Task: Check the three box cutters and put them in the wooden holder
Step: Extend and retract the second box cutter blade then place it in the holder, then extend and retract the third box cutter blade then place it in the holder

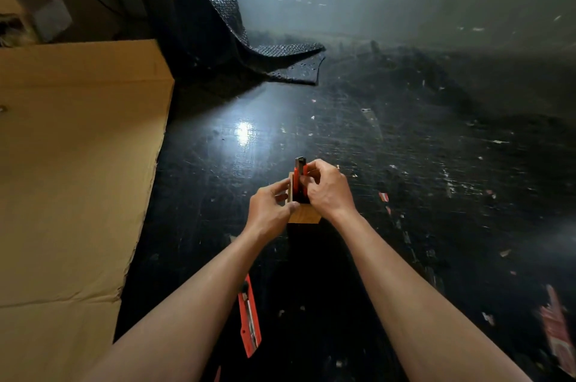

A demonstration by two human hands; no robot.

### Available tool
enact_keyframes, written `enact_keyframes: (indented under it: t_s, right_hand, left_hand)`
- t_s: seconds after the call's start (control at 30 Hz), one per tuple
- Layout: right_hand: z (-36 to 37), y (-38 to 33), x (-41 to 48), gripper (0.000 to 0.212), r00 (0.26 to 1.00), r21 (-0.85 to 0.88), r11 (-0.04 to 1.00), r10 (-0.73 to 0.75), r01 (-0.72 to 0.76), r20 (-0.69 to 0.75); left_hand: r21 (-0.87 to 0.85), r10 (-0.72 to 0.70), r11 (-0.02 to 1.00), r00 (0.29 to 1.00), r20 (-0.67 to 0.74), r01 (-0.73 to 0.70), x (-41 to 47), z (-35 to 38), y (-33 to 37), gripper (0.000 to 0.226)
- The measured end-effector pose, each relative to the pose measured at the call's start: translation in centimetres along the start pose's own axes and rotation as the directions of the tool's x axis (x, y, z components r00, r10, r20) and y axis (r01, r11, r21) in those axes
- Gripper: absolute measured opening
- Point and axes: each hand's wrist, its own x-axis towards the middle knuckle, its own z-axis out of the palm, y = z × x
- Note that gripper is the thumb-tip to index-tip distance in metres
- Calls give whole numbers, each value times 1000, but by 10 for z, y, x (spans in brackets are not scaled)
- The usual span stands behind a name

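Roughly, the task looks about one third to two thirds done, judging from what lies where. At the left of the frame stands a big cardboard box (78, 163), not part of the job. Lower centre-left, one red box cutter (249, 319) lies flat on the dark counter (405, 179), between the two forearms, so this one is not yet stored. At the very bottom edge there is a small red tip (218, 375); maybe another cutter, but I cannot tell. In the centre, the left hand (269, 210) is closed around the side of the wooden holder (307, 215) and steadies it. Just right of it, a red-black cutter (300, 182) stands upright in the holder, w/ the right hand (327, 191) pinching its top part. How many cutters are inside, 1 or 2, the fingers hide. Left to do, in my judgement: seat this one, then check and insert the cutter lying near the bottom.
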Motion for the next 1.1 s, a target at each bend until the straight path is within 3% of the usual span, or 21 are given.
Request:
enact_keyframes:
  t_s: [0.3,0.47,0.8,1.1]
  right_hand:
    - [-9,-5,-5,25,993,-51,996,-72,68,-91]
    - [-20,-9,-26,22,989,-92,987,-136,130,-60]
    - [21,6,-103,28,963,-200,966,-114,165,244]
    - [78,23,-159,37,869,-276,956,55,96,491]
  left_hand:
    - [-29,26,999,1000,-7,-26,-7,0,5,57]
    - [40,35,999,997,-63,-32,-29,-6,6,56]
    - [243,-9,968,983,-185,55,-123,-32,-36,47]
    - [231,-197,941,954,-226,249,-172,-33,-72,28]
